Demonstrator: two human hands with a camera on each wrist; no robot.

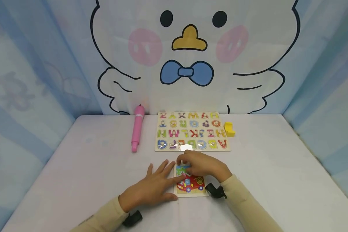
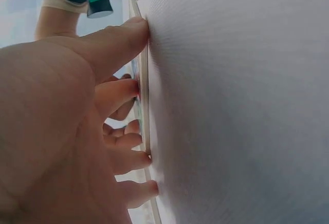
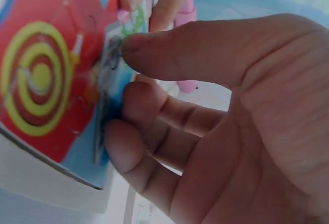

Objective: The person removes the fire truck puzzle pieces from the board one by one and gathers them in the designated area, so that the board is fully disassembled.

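Note:
A small jigsaw puzzle (image 1: 195, 184) with a red fire truck picture lies in its pale wooden tray (image 1: 201, 195) near the table's middle. My left hand (image 1: 152, 188) is spread at its left side, one finger reaching onto the picture and the thumb at the tray's lower left corner. Over the upper part of the puzzle, my right hand (image 1: 204, 162) has its fingers curled. In the right wrist view its thumb and fingers pinch a puzzle piece (image 3: 106, 80), tilted up from the picture; the hand hides much of that piece in the head view.
Behind the puzzle lies a wooden alphabet board (image 1: 178, 149) with colourful letters. A pink pen-shaped toy (image 1: 137, 127) lies to its left, and a yellow block (image 1: 229, 129) stands at its right edge. A curtain with a cartoon bird (image 1: 188, 93) hangs behind the table.

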